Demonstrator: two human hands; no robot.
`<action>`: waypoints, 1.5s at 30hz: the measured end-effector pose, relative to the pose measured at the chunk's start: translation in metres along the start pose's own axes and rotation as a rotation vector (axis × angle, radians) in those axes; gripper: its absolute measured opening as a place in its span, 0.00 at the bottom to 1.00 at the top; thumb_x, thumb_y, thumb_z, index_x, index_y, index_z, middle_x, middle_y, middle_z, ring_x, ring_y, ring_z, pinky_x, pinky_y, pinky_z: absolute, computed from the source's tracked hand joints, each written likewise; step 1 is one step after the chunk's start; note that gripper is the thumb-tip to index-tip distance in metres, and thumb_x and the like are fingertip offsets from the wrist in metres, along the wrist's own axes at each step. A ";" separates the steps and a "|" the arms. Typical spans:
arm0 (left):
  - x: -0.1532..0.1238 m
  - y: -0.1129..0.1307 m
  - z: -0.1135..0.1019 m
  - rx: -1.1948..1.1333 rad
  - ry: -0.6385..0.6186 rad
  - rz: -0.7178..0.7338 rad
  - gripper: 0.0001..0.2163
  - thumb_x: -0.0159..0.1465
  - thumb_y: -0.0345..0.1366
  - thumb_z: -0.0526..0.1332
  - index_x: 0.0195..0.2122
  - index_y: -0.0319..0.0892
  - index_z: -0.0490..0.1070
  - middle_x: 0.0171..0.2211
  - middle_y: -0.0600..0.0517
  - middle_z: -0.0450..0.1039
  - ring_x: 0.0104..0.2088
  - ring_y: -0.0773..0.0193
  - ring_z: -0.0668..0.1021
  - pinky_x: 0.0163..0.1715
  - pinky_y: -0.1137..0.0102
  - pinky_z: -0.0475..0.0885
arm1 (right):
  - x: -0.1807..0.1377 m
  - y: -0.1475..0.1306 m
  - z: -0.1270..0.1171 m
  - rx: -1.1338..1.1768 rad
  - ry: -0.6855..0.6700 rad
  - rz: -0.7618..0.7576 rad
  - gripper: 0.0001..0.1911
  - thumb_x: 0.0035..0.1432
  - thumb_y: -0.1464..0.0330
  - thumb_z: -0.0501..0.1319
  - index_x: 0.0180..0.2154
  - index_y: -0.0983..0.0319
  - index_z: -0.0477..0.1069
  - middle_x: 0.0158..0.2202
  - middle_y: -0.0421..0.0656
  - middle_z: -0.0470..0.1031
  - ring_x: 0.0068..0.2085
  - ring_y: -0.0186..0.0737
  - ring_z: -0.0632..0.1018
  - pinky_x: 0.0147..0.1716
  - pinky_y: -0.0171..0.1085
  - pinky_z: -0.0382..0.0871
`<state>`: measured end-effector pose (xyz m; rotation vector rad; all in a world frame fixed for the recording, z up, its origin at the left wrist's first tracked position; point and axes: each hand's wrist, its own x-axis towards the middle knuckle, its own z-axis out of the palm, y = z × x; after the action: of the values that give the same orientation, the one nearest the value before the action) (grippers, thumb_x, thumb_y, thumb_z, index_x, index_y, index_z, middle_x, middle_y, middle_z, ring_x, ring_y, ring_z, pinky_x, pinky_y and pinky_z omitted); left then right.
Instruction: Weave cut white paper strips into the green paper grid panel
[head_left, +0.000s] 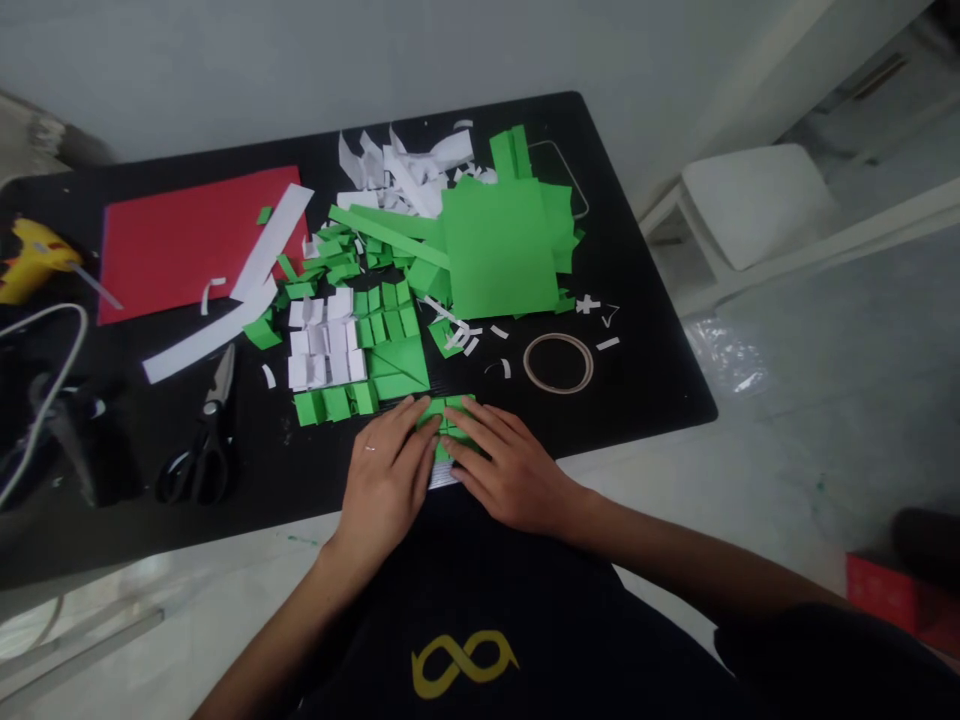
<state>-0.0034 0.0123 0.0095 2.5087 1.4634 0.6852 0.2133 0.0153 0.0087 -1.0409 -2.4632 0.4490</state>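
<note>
Near the table's front edge, a small green folded paper piece (450, 428) lies under the fingertips of both hands. My left hand (386, 465) rests on its left side with the fingers stretched out. From the right, my right hand (510, 465) lays its spread fingers on the same piece. Just beyond them is a green square (397, 368) with creases. Rows of green folded strips (386, 312) and white folded strips (324, 340) stand beside it. Part of the green piece is hidden by my fingers.
Black scissors (206, 440) and a yellow glue gun (37, 262) lie at left, near a red sheet (180, 240). A large green sheet (499, 245) covers scraps. A tape ring (558, 363) sits right. A white chair (757, 200) stands beyond the black table (637, 370).
</note>
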 end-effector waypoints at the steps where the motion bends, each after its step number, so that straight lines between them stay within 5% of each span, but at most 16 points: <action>1: -0.001 0.000 0.001 -0.008 -0.020 0.017 0.18 0.72 0.28 0.59 0.62 0.41 0.73 0.64 0.41 0.74 0.66 0.48 0.74 0.65 0.52 0.69 | -0.001 0.000 0.001 -0.002 0.002 0.002 0.18 0.74 0.67 0.58 0.60 0.67 0.74 0.69 0.59 0.68 0.72 0.57 0.65 0.67 0.57 0.68; 8: -0.007 0.004 0.006 0.053 -0.083 0.023 0.23 0.73 0.30 0.56 0.69 0.41 0.64 0.69 0.41 0.68 0.70 0.48 0.70 0.69 0.49 0.65 | -0.004 0.003 0.010 0.037 0.049 0.039 0.21 0.72 0.77 0.52 0.62 0.65 0.71 0.70 0.57 0.68 0.73 0.49 0.64 0.68 0.54 0.68; 25: -0.012 0.014 0.017 0.189 -0.102 0.042 0.29 0.73 0.29 0.53 0.75 0.32 0.54 0.74 0.40 0.58 0.74 0.47 0.63 0.71 0.50 0.60 | 0.006 -0.002 0.006 -0.017 0.108 0.059 0.17 0.70 0.76 0.54 0.57 0.67 0.73 0.64 0.58 0.74 0.68 0.53 0.73 0.65 0.55 0.73; 31: -0.015 0.017 0.017 0.204 -0.163 0.026 0.36 0.75 0.47 0.54 0.76 0.31 0.47 0.76 0.37 0.51 0.75 0.45 0.58 0.72 0.51 0.56 | -0.001 0.000 0.019 -0.086 0.012 0.050 0.35 0.71 0.76 0.51 0.75 0.71 0.46 0.73 0.59 0.61 0.75 0.54 0.60 0.70 0.58 0.65; 36: -0.015 0.017 0.014 0.164 -0.193 0.013 0.38 0.74 0.49 0.53 0.77 0.32 0.42 0.77 0.38 0.49 0.77 0.47 0.54 0.74 0.52 0.53 | -0.004 0.005 0.022 -0.102 -0.047 0.056 0.42 0.73 0.74 0.51 0.76 0.71 0.25 0.75 0.59 0.57 0.76 0.51 0.57 0.70 0.57 0.64; 45: -0.018 0.020 0.018 0.160 -0.211 0.008 0.44 0.63 0.39 0.57 0.77 0.29 0.39 0.78 0.36 0.42 0.78 0.45 0.49 0.75 0.50 0.50 | -0.004 0.003 0.019 -0.268 -0.165 -0.004 0.42 0.73 0.55 0.55 0.73 0.79 0.50 0.76 0.63 0.52 0.76 0.61 0.56 0.72 0.59 0.58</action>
<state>0.0129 -0.0116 -0.0043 2.6098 1.4852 0.3021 0.2081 0.0121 -0.0102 -1.1430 -2.7277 0.2132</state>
